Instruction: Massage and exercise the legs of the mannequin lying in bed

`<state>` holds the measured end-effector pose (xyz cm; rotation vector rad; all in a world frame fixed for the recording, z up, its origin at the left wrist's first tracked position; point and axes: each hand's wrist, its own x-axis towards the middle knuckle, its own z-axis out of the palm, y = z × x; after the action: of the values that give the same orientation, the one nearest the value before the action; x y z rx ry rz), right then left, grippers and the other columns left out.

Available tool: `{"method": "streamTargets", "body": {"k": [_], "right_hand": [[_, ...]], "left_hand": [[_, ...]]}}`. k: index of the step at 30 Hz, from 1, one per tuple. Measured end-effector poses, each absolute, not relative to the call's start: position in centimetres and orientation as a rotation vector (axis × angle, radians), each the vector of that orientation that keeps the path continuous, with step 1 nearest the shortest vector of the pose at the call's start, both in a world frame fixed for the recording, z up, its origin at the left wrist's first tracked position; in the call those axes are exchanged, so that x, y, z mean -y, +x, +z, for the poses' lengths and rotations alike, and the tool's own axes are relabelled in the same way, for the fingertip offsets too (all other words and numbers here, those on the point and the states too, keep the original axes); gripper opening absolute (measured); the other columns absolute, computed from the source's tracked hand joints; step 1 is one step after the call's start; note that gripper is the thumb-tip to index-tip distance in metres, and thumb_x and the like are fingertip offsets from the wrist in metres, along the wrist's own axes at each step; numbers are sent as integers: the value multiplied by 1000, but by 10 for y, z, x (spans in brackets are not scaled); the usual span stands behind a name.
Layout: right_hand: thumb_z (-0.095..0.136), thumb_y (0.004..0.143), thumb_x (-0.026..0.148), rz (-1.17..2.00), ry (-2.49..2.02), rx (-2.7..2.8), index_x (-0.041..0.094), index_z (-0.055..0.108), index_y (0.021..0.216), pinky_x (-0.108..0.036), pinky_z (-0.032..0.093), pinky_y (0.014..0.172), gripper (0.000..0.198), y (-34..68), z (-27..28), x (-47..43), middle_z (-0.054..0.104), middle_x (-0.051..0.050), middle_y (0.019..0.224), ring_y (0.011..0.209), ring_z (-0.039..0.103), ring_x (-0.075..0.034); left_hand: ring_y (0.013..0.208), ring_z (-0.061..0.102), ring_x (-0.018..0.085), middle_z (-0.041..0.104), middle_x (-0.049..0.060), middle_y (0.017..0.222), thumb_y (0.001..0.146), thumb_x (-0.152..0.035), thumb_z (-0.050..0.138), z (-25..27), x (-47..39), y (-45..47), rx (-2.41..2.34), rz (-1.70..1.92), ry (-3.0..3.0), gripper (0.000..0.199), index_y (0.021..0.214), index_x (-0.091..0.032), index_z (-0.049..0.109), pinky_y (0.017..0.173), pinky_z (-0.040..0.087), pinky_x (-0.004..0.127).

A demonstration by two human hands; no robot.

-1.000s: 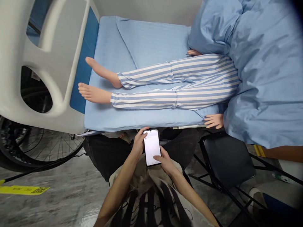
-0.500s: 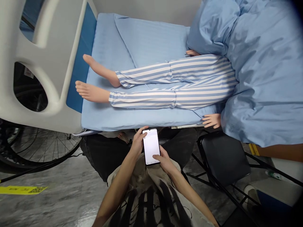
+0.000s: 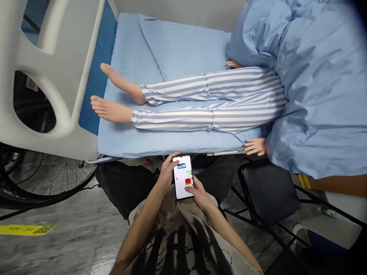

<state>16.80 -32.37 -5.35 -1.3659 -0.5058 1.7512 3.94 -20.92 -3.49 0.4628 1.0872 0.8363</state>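
Note:
A smartphone (image 3: 180, 185) with a lit white screen is held upright above my lap, close to the bed's near edge. My left hand (image 3: 167, 171) is closed round its left side, the thumb over the upper left of the screen. On the lower right side, my right hand (image 3: 200, 194) grips the phone with its thumb resting on the screen. Coloured patches, one red, show on the display; the text is too small to read. Beyond the phone, a figure that looks like a mannequin lies on the bed in striped trousers (image 3: 206, 100), its feet bare.
A blue quilt (image 3: 323, 99) covers the figure's upper part on the bed sheet (image 3: 183, 49). At the left stands the bed's end board (image 3: 65, 72), with a spoked wheel (image 3: 65, 172) below. A black folding chair (image 3: 269, 191) is at my right. Yellow tape (image 3: 25, 229) shows at lower left.
The phone's screen has gone from a nearly blank white page to one with several coloured patches. Both hands keep the same hold. The view has shifted slightly.

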Motion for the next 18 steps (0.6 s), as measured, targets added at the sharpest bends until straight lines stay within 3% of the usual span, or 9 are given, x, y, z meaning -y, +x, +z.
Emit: {"method": "streamTargets", "body": {"k": [10,18], "right_hand": [[69,71,24,1744,-1363,474,26,63,119,-38,49,96,49,167,-54,323,68,-1,112,102,62,-22],[69,72,25,1722,-1359,461,24,65,116,-37,49,95,44,166,-51,321,69,-1,110,100,63,-23]], "left_hand": [[66,64,15,69,4,87,63,-29,83,-40,213,36,-1062,795,558,69,126,-18,57,63,52,27],[66,60,13,65,0,82,66,-30,73,-42,213,41,-1048,846,440,47,110,-18,61,59,48,23]]}}
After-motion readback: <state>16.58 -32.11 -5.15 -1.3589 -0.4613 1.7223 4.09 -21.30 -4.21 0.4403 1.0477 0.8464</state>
